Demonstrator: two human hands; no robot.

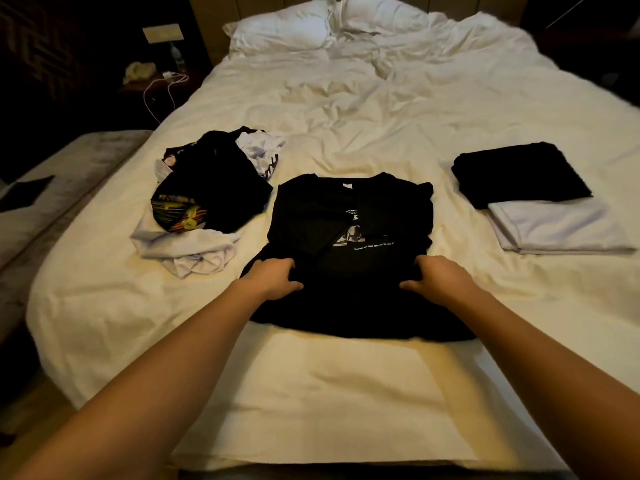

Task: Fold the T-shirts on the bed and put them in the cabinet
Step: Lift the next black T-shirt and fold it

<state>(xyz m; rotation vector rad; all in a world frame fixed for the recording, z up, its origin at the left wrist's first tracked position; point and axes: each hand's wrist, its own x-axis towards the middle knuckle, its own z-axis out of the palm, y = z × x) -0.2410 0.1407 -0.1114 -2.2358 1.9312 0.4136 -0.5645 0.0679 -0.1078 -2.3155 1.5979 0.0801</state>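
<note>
Black T-shirt (349, 244) mid-fold at bed (346, 393) centre, sides tucked in. Left hand (273, 277) and right hand (438, 275) gripping its lower part. Next, probably: fold hem up toward collar.

You get warm, dim light on the bed (346, 109); corners fall nearly black, edges bend, perhaps slightly soft.

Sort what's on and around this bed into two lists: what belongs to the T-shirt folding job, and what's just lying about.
Part of the job:
black T-shirt, gripped by left hand and right hand
unfolded pile
folded black shirt
folded white shirt

Just lying about:
pillows
white cable on the nightstand
bottle
</note>
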